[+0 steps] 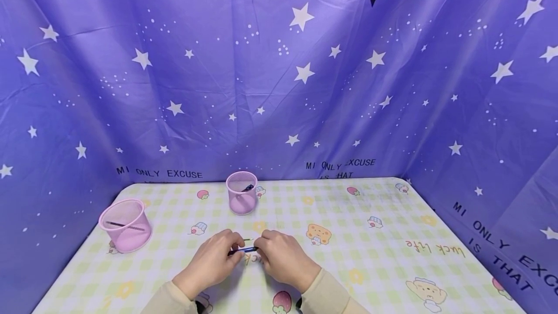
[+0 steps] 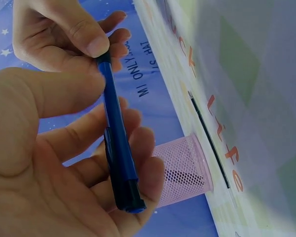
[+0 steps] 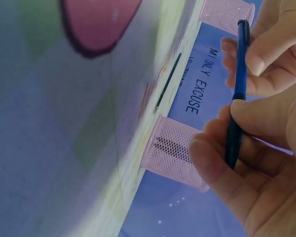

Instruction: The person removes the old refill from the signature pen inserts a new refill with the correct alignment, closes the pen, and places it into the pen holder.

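Between both hands, low over the table, is a blue ballpoint pen (image 2: 119, 133) with a black clip and black grip end. My left hand (image 1: 213, 258) holds the blue barrel between thumb and fingers, the clip end lying over its fingers in the left wrist view. The pen's black front part (image 3: 234, 131) is pinched by my right hand (image 1: 283, 258), thumb against the joint with the barrel. Beyond the hands, a thin dark pen refill (image 2: 209, 140) lies on the tablecloth, apart from both; in the head view the left fingers partly hide it.
A pink mesh cup (image 1: 242, 207) with a dark item inside stands behind the hands. Another pink mesh cup (image 1: 132, 239), holding a thin dark stick-like item, is at the table's left edge. A purple starred curtain (image 1: 261, 86) surrounds the checked tablecloth (image 1: 331, 275).
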`<move>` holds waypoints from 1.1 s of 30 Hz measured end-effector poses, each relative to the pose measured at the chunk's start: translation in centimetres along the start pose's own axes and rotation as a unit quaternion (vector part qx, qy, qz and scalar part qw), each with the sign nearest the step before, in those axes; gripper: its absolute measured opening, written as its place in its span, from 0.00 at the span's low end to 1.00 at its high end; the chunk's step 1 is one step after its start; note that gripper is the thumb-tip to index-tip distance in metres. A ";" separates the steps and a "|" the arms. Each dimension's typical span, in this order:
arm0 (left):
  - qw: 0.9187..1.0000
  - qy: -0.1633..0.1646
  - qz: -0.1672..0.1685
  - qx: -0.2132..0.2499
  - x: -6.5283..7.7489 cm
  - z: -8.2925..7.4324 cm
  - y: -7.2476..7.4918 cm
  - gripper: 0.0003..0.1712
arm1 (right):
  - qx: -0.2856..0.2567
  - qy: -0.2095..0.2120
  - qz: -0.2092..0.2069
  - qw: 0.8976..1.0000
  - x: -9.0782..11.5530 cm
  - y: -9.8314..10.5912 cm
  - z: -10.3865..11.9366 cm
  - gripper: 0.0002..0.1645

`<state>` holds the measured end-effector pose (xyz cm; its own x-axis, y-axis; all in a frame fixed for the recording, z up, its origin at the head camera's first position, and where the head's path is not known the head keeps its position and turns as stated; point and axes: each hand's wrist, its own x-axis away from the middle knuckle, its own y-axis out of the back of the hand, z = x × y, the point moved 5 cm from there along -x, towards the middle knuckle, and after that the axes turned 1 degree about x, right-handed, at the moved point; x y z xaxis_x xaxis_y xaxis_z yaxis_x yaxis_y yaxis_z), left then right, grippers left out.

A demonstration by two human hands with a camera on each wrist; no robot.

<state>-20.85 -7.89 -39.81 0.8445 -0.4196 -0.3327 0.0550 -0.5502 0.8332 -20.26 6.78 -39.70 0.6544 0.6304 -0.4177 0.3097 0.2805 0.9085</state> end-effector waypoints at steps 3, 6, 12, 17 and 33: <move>1.000 0.005 0.014 0.001 0.0 0.1 -0.1 0.01 | 0.000 0.000 0.000 1.000 0.0 0.0 0.0 0.04; 0.999 0.009 0.035 0.013 -0.1 0.2 -0.3 0.06 | -0.001 0.001 -0.001 1.000 0.1 0.0 0.0 0.04; 0.998 0.008 0.061 0.027 0.0 0.3 -0.5 0.09 | 0.001 0.003 -0.001 1.000 0.1 -0.1 0.0 0.05; 0.998 0.003 0.059 0.021 0.0 0.3 -0.5 0.07 | 0.003 0.005 0.001 1.000 0.1 -0.1 0.0 0.05; 1.000 -0.006 0.014 -0.001 0.1 0.2 -0.2 0.08 | -0.002 0.003 0.004 1.000 0.0 -0.1 0.1 0.04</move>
<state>-20.90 -7.95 -40.05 0.8395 -0.4430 -0.3146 0.0323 -0.5373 0.8428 -20.24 6.71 -39.84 0.6525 0.6368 -0.4109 0.3027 0.2781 0.9116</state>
